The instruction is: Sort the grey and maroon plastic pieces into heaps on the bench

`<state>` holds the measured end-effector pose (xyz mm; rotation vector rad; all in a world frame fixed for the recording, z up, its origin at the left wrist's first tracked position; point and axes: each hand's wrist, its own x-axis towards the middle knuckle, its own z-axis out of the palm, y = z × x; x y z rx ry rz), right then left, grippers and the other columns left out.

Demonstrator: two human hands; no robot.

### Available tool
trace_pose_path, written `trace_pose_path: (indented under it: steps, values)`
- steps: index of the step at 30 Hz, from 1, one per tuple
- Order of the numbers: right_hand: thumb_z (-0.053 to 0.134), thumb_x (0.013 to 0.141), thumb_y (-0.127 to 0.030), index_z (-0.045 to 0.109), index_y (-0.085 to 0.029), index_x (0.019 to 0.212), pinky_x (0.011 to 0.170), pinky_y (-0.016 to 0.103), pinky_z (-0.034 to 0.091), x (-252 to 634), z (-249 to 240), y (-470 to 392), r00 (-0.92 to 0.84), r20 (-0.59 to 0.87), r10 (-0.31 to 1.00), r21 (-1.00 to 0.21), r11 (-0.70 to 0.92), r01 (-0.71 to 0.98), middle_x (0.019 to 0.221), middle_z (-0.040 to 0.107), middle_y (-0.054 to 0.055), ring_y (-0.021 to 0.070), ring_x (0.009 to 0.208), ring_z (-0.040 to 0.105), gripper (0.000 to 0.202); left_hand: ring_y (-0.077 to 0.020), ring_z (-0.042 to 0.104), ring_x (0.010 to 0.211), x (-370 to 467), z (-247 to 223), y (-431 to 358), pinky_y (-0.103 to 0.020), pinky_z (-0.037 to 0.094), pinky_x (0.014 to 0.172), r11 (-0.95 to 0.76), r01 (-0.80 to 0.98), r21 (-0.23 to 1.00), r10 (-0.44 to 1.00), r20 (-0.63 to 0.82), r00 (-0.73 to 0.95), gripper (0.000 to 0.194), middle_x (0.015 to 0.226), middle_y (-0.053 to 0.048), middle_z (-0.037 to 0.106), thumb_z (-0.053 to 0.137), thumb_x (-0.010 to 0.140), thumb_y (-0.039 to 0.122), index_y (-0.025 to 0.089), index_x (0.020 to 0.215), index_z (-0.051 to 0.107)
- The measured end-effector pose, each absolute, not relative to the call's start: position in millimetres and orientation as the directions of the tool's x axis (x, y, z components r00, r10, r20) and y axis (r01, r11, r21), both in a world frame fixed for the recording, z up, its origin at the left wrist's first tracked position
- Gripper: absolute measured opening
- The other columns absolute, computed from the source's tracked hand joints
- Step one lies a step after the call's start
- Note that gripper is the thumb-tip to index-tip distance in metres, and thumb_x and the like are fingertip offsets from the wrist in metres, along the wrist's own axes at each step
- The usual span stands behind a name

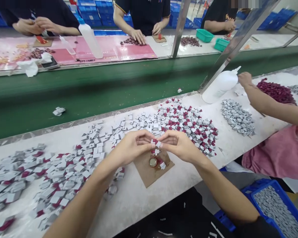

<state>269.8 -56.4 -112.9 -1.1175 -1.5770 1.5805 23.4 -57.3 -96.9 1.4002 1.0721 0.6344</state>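
Note:
My left hand (pixel 136 145) and my right hand (pixel 177 144) meet over a brown cardboard piece (pixel 147 177) on the white worktable. Between their fingertips they pinch a small grey-and-dark-red plastic part (pixel 156 142). Just below it, on the cardboard, stands a small round cap-like container (pixel 153 161), with another grey-and-red part (pixel 162 164) beside it. Behind and left of my hands spread loose grey parts (pixel 99 145), some with dark red pieces. A heap of grey-and-red parts (pixel 188 125) lies beyond my right hand.
A green conveyor belt (pixel 114 86) runs behind the table, with a few stray parts on it. A white squeeze bottle (pixel 220 86) stands by a metal post. At right, a co-worker's arm (pixel 265 99) reaches over grey and dark red piles. A blue crate (pixel 273 198) sits low right.

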Motion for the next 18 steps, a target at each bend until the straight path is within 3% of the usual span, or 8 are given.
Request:
trace_pose_path:
  steps: [3,5,7,9,13,16,18]
  values:
    - [0.079,0.101,-0.032,0.085,-0.027,0.128,0.097,0.049,0.069,278,-104,9,-0.277,-0.054,0.959,-0.878,0.087,0.47,0.126,0.084,0.01,0.0286,0.108,0.081,0.028,-0.028,0.079,0.096,9,-92,-21,-0.042,0.064,0.091,0.039,0.34,0.939,0.963,-0.126,0.237,0.028,0.103,-0.008,0.084,0.087,0.086,0.044,0.023,0.104,0.08]
    - [0.068,0.103,-0.02,0.082,-0.025,0.135,0.108,0.05,0.064,284,-102,65,-0.061,0.04,0.997,-0.66,0.072,0.748,0.136,0.079,0.013,0.031,0.118,0.077,0.035,-0.0284,0.075,0.097,-2,-90,6,-0.04,0.06,0.089,0.052,0.442,0.895,0.998,-0.059,0.003,0.032,0.1,-0.008,0.08,0.084,0.085,0.041,0.022,0.109,0.077]
    - [0.064,0.102,-0.014,0.079,-0.019,0.14,0.121,0.057,0.054,286,-103,120,0.024,0.072,0.997,-0.591,0.024,0.807,0.145,0.073,0.019,0.0386,0.136,0.069,0.041,-0.0287,0.071,0.099,-15,-87,30,-0.038,0.056,0.089,0.123,0.544,0.83,0.988,-0.049,-0.148,0.03,0.097,-0.006,0.076,0.079,0.088,0.04,0.021,0.111,0.074]
    - [0.068,0.098,-0.014,0.08,-0.016,0.137,0.123,0.058,0.051,285,-106,162,0.047,0.054,0.997,-0.559,-0.009,0.829,0.144,0.072,0.021,0.0412,0.139,0.066,0.041,-0.0286,0.069,0.099,-30,-86,49,-0.038,0.052,0.089,0.201,0.629,0.751,0.973,-0.08,-0.215,0.024,0.093,-0.003,0.073,0.074,0.093,0.042,0.021,0.105,0.07]
    - [0.069,0.091,-0.006,0.085,-0.016,0.115,0.117,0.048,0.055,290,-102,194,0.003,0.014,1.0,-0.529,0.005,0.849,0.128,0.08,0.017,0.0362,0.128,0.072,0.031,-0.0283,0.066,0.091,-72,-92,72,-0.037,0.046,0.084,0.288,0.763,0.578,0.952,-0.083,-0.296,0.031,0.079,0.002,0.068,0.073,0.096,0.055,0.026,0.096,0.062]
    - [0.067,0.092,-0.006,0.086,-0.018,0.111,0.11,0.043,0.058,316,-88,163,-0.035,0.031,0.999,-0.522,0.046,0.852,0.121,0.084,0.013,0.0322,0.118,0.075,0.029,-0.0288,0.064,0.083,-108,-102,83,-0.037,0.045,0.077,0.386,0.82,0.423,0.922,-0.214,-0.324,0.029,0.074,0.003,0.066,0.068,0.098,0.055,0.028,0.095,0.057]
    - [0.07,0.092,-0.009,0.087,-0.021,0.108,0.103,0.041,0.059,341,-82,120,-0.06,0.034,0.998,-0.519,0.069,0.852,0.114,0.085,0.009,0.0301,0.109,0.077,0.027,-0.0313,0.064,0.084,-123,-109,93,-0.041,0.049,0.078,0.39,0.883,0.262,0.917,-0.193,-0.348,0.027,0.072,0.0,0.062,0.061,0.1,0.052,0.027,0.094,0.053]
